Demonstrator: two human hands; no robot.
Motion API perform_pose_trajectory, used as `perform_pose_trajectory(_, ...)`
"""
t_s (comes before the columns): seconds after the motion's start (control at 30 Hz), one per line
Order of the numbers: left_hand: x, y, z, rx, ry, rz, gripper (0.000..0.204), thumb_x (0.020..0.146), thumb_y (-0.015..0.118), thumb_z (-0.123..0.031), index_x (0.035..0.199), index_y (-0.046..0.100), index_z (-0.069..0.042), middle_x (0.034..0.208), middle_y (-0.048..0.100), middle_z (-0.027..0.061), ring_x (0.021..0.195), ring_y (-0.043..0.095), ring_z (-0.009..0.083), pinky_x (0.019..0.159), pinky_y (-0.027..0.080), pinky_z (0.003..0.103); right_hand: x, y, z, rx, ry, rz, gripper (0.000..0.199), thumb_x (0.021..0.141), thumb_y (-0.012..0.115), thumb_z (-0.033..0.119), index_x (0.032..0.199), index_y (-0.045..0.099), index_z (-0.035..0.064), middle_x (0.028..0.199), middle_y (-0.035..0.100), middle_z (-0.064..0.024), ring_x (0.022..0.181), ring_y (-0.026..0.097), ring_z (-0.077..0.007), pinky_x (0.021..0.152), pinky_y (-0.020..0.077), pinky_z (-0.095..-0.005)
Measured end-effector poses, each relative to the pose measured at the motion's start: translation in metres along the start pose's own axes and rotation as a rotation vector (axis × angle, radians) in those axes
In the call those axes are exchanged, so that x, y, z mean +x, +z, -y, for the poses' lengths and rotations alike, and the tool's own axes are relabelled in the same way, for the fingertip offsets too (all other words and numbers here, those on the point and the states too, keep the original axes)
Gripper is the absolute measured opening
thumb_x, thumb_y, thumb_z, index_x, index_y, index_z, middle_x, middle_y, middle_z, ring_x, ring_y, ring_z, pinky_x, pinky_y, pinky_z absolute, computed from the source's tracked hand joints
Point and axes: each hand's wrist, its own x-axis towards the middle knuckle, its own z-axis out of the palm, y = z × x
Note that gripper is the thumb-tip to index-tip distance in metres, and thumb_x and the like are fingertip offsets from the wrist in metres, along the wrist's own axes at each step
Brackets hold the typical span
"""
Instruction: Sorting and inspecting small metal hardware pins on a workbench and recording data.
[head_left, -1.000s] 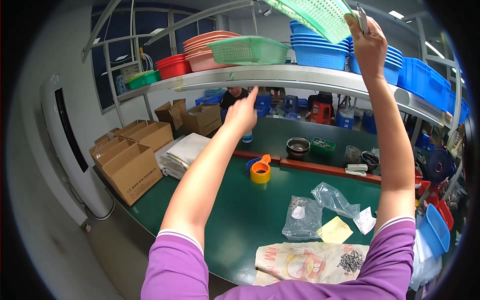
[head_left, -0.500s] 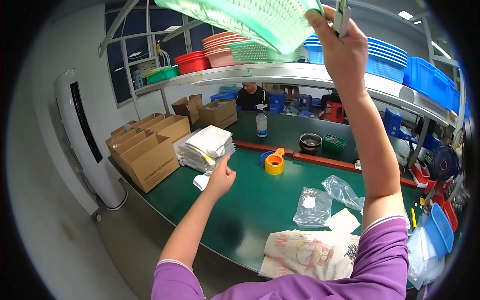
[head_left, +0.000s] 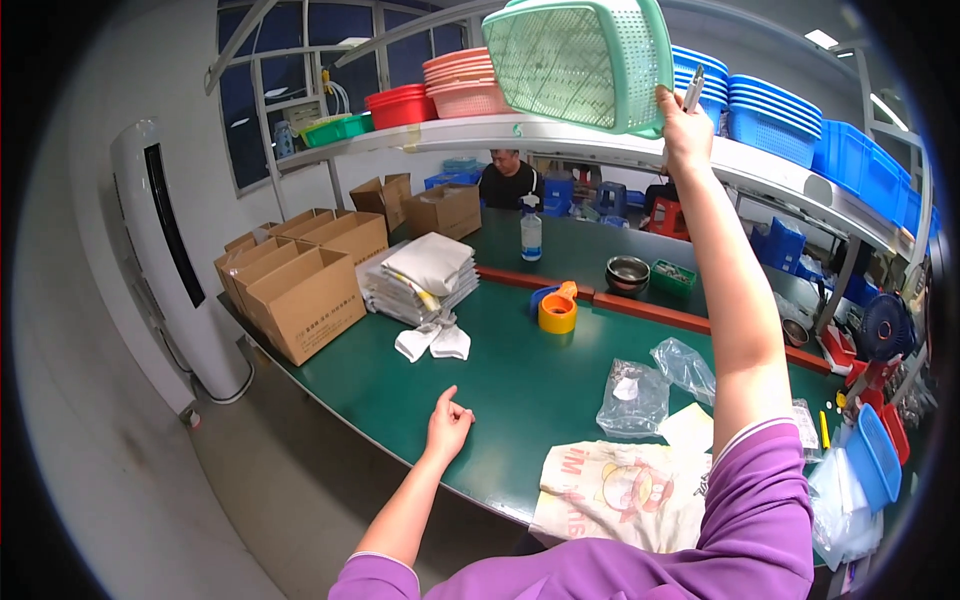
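the right hand (head_left: 687, 132) is gripping the green basket (head_left: 550, 70) by its rim at the lower right corner, fingers closing on the edge. a slim silvery tool (head_left: 694, 88) is poking up out of the same grip. the basket is hanging in the air at the top centre of the frame, in front of the shelf (head_left: 460, 134), between the pink baskets (head_left: 470, 88) on its left and the blue baskets (head_left: 775, 125) on its right.

the basket is lying tipped on its side: its perforated base is facing the viewer and leftward, its rim is standing at the right, and its mouth is turning away. the long axis seems to be running across the frame, but foreshortening is leaving that unsure.

the left hand (head_left: 450, 425) is showing no held thing; its index finger is pointing up the frame, the other fingers are curling in. it is hovering over or resting on the near edge of the counter (head_left: 520, 375); i cannot tell which.

the step in hand is looking like one-handed handling of the basket at shelf height. moving it further would be calling for a firm rim grip and clearance from the neighbouring stacks.
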Motion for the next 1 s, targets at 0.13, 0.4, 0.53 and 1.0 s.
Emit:
perform_pose_trajectory(0.13, 0.004, 0.006, 0.003, -0.021, 0.063, -0.02, 0.049, 0.077, 0.054, -0.003, 0.122, 0.034, 0.002, 0.065, 0.055, 0.0057, 0.06, 0.054, 0.013, 0.061, 0.045, 0.025, 0.02, -0.022, -0.016, -0.276, -0.191, -0.063, 0.032, 0.074, 0.063, 0.035, 0.09, 0.065, 0.0079, 0.08, 0.064, -0.0119, 0.071, 0.06, -0.019, 0.067, 0.0442, -0.0275)
perform_pose_trajectory(0.4, 0.001, -0.005, -0.006, -0.002, 0.007, 0.002, 0.05, 0.08, 0.051, 0.002, 0.125, 0.029, 0.005, 0.069, 0.052, 0.0051, 0.067, 0.054, 0.011, 0.066, 0.044, 0.023, 0.016, -0.022, -0.011, -0.574, -0.122, -0.093, 0.029, 0.075, 0.059, 0.028, 0.088, 0.064, 0.0024, 0.086, 0.063, -0.0171, 0.071, 0.061, -0.0245, 0.067, 0.0461, -0.0317)
perform_pose_trajectory(0.53, 0.005, 0.008, -0.01, -0.045, 0.006, 0.005, 0.05, 0.079, 0.052, 0.001, 0.124, 0.031, 0.003, 0.069, 0.054, 0.005, 0.066, 0.053, 0.0102, 0.066, 0.045, 0.023, 0.054, -0.056, -0.043, -0.128, 0.451, -0.081, 0.026, 0.077, 0.059, 0.026, 0.087, 0.061, 0.0022, 0.073, 0.059, -0.01, 0.061, 0.054, -0.0198, 0.057, 0.0434, -0.0317)
perform_pose_trajectory(1.0, -0.026, -0.046, -0.07, -0.517, 0.181, -0.849, 0.019, 0.089, 0.047, -0.013, 0.102, 0.043, -0.001, 0.084, 0.054, 0.0086, 0.069, 0.051, 0.0128, 0.063, 0.046, 0.023, -0.233, -0.059, 0.033, -0.779, -0.268, 1.042, 0.015, 0.057, 0.063, 0.011, 0.071, 0.065, 0.0065, 0.073, 0.061, -0.0113, 0.074, 0.06, -0.0275, 0.062, 0.0491, -0.036)
